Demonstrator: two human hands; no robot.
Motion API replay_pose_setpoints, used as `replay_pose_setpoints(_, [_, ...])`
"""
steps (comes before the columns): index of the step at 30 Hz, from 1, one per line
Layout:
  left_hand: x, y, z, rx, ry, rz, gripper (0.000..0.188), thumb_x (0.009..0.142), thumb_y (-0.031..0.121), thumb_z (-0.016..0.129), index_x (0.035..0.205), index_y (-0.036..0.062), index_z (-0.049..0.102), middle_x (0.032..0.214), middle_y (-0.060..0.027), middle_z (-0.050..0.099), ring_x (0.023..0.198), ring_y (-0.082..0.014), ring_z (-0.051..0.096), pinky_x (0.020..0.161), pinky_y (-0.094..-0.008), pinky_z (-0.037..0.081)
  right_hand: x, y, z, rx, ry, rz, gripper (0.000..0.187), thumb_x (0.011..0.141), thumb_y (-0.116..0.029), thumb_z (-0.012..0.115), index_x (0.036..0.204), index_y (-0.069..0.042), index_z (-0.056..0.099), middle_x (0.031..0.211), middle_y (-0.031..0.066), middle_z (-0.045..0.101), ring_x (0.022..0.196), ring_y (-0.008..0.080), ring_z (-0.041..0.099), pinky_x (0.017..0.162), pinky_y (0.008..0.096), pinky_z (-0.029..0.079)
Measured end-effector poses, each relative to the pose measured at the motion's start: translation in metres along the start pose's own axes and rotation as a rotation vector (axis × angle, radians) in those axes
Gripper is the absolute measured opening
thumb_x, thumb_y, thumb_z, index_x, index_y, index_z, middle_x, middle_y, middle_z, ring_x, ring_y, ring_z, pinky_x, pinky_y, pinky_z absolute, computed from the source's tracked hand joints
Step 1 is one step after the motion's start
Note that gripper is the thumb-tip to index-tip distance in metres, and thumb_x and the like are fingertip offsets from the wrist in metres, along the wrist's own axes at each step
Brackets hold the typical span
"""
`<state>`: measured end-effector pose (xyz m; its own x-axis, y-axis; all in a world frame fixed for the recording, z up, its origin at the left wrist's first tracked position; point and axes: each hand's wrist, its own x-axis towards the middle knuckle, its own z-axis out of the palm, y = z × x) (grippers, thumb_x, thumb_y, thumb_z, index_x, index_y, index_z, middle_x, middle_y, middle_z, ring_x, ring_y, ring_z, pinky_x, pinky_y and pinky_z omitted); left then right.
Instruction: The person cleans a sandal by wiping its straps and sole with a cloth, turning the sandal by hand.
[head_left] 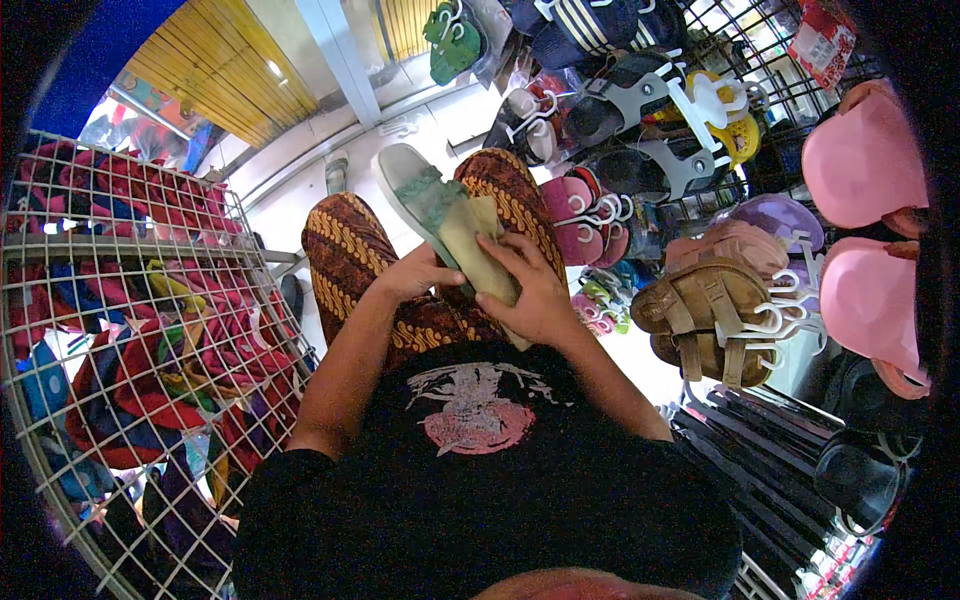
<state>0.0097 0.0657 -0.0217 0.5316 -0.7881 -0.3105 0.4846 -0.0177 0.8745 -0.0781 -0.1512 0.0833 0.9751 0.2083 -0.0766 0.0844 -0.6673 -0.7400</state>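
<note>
A sandal with a pale grey-green footbed and a green strap [428, 203] lies tilted over my lap, its toe pointing away to the left. On its heel half lies a flat beige piece [470, 245], like card or cloth; its kind is unclear. My left hand [415, 274] grips the sandal's left edge, thumb toward the top and the other fingers partly hidden beneath. My right hand [532, 292] closes on the beige piece from the right, with fingers and thumb pressing it against the sandal.
A white wire grid [150, 290] with colourful cloth items behind it stands at my left. Several sandals hang on the right, including a brown pair [700, 295] and pink ones [855, 160]. Green sandals [455, 45] hang ahead. Yellow slatted panels [215, 70] are at the far left.
</note>
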Motion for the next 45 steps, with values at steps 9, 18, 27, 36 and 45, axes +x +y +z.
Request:
replay_pose_setpoints(9, [-0.007, 0.017, 0.023, 0.183, 0.013, 0.039, 0.087, 0.081, 0.03, 0.083, 0.149, 0.0007, 0.037, 0.145, -0.0137, 0.048, 0.136, -0.0248, 0.042, 0.115, -0.0391, 0.031, -0.009, 0.006, 0.023, 0.275, 0.155, 0.065, 0.065, 0.09, -0.033, 0.07, 0.148, -0.013, 0.047, 0.136, 0.0251, 0.047, 0.125, 0.043, 0.051, 0.107, 0.0453, 0.044])
replay_pose_setpoints(18, [-0.012, -0.011, 0.005, 0.128, -0.069, 0.102, 0.087, 0.082, 0.039, 0.082, 0.149, 0.0015, 0.039, 0.142, -0.0102, 0.052, 0.133, -0.0243, 0.045, 0.113, -0.0403, 0.034, -0.027, -0.004, 0.009, -0.085, 0.099, -0.145, 0.065, 0.089, -0.026, 0.07, 0.148, -0.013, 0.047, 0.135, 0.0234, 0.046, 0.119, 0.0406, 0.056, 0.101, 0.0424, 0.047])
replay_pose_setpoints(27, [0.004, -0.006, -0.002, 0.136, -0.072, -0.021, 0.081, 0.086, 0.036, 0.079, 0.147, 0.0012, 0.04, 0.139, -0.0143, 0.052, 0.13, -0.0274, 0.047, 0.111, -0.0417, 0.037, -0.01, 0.016, 0.017, -0.008, 0.089, -0.062, 0.065, 0.087, -0.027, 0.073, 0.145, -0.013, 0.05, 0.132, 0.0232, 0.047, 0.118, 0.0402, 0.055, 0.1, 0.0428, 0.047])
replay_pose_setpoints(36, [0.003, 0.021, 0.021, 0.229, 0.301, 0.133, 0.098, 0.082, 0.038, 0.082, 0.152, 0.0013, 0.023, 0.141, -0.0166, 0.048, 0.129, -0.0277, 0.049, 0.108, -0.0422, 0.042, 0.02, 0.031, 0.017, 0.168, 0.024, -0.028, 0.067, 0.09, -0.024, 0.071, 0.149, -0.011, 0.043, 0.143, 0.0207, 0.045, 0.134, 0.0365, 0.045, 0.112, 0.0428, 0.036])
replay_pose_setpoints(45, [-0.021, 0.037, 0.039, 0.22, 0.401, 0.082, 0.109, 0.073, 0.049, 0.086, 0.151, 0.0003, 0.027, 0.142, -0.019, 0.049, 0.134, -0.0313, 0.046, 0.115, -0.0451, 0.034, 0.029, 0.03, 0.003, 0.249, -0.136, -0.135, 0.07, 0.086, -0.019, 0.075, 0.148, -0.008, 0.044, 0.145, 0.0199, 0.045, 0.136, 0.0365, 0.045, 0.114, 0.0423, 0.034])
